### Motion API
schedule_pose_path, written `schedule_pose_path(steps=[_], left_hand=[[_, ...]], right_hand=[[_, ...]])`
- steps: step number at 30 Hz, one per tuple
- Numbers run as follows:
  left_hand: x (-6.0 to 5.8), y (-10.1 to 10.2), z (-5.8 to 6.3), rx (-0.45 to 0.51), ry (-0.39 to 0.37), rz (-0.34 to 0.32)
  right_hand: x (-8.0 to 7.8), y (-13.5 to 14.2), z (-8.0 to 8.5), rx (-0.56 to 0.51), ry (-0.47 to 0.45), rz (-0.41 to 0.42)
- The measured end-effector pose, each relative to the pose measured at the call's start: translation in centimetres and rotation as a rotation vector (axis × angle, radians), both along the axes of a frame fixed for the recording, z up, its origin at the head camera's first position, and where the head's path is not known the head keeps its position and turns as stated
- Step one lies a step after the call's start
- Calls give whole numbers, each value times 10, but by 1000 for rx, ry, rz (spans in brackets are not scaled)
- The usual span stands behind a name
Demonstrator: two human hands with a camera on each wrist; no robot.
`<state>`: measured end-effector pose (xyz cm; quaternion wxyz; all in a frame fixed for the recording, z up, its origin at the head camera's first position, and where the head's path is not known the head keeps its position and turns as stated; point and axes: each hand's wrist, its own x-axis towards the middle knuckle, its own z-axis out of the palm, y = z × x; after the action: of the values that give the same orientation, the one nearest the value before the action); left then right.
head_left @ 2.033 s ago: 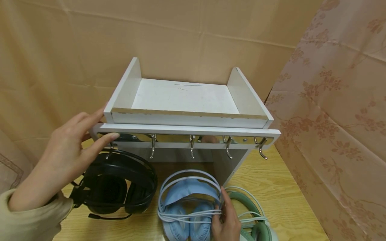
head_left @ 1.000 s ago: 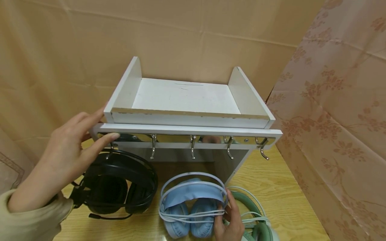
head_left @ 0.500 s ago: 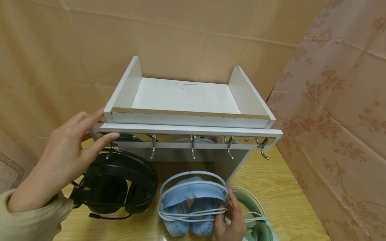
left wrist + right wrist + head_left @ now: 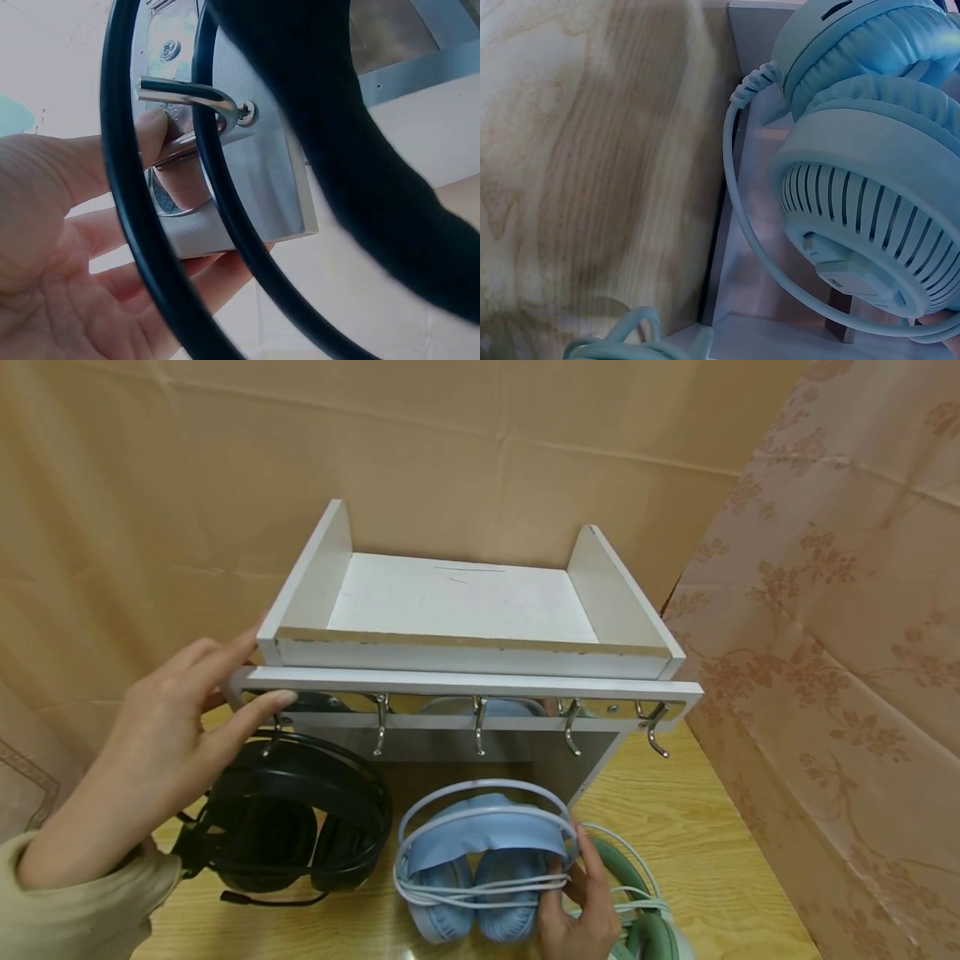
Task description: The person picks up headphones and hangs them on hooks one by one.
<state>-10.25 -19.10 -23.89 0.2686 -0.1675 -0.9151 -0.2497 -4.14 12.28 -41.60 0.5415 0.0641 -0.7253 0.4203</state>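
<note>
My left hand (image 4: 161,718) grips the left end of a white hook rail (image 4: 442,679), thumb on its front and fingers behind. Black headphones (image 4: 296,785) with a boom microphone hang from the rail's leftmost hook, just under that hand. In the left wrist view, the black headband's bars cross in front of the metal hook (image 4: 187,91). My right hand (image 4: 581,910) holds light blue headphones (image 4: 487,843) by their right side, below the middle hooks. A pale cable is wound across their ear cups. The right wrist view shows a slotted ear cup (image 4: 862,210) up close.
Green headphones (image 4: 648,935) with a pale cable lie on the wood-grain table (image 4: 697,843), right of my right hand. Several bare metal hooks (image 4: 480,727) line the rail. Above it sits a white open-topped shelf (image 4: 465,602). Cloth hangs behind and at the right.
My right hand and the blue headphones have shifted slightly right and risen a little towards the rail. Their reflection now shows in the rail's shiny strip. My left hand has stayed in place.
</note>
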Motion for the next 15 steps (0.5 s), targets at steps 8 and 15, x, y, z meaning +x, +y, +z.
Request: schedule_pose_path(steps=[8, 15], left_hand=[[0, -1, 0, -15, 16, 8], [-1, -1, -1, -15, 29, 13]], right_hand=[[-4, 4, -3, -5, 56, 42], [-9, 8, -8, -37, 76, 47]])
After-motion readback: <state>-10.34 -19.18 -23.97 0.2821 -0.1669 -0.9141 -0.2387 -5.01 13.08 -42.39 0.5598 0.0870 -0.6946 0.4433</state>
